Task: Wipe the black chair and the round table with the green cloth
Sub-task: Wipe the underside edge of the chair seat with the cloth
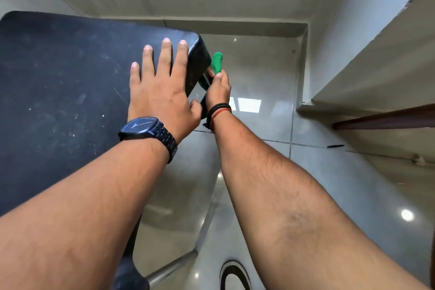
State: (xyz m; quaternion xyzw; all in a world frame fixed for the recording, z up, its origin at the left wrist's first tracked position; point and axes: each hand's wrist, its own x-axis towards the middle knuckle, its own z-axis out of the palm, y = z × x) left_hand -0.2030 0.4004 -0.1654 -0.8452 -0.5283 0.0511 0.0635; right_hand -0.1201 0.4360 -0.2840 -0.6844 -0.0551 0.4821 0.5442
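The green cloth point(216, 63) was mostly hidden, bunched in the right hand point(217, 92), whose fingers were closed around it against the black chair point(66, 92) at its far right corner, below the edge. The left hand point(162, 92) lay flat, fingers spread, on the dusty chair surface just beside. Bare tiled floor point(263, 73) lay open to the right.

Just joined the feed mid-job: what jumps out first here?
The left hand lies flat and open on the black chair, near its far right corner. Just past that corner, the right hand grips the green cloth against the chair's side edge, above the glossy tiled floor.
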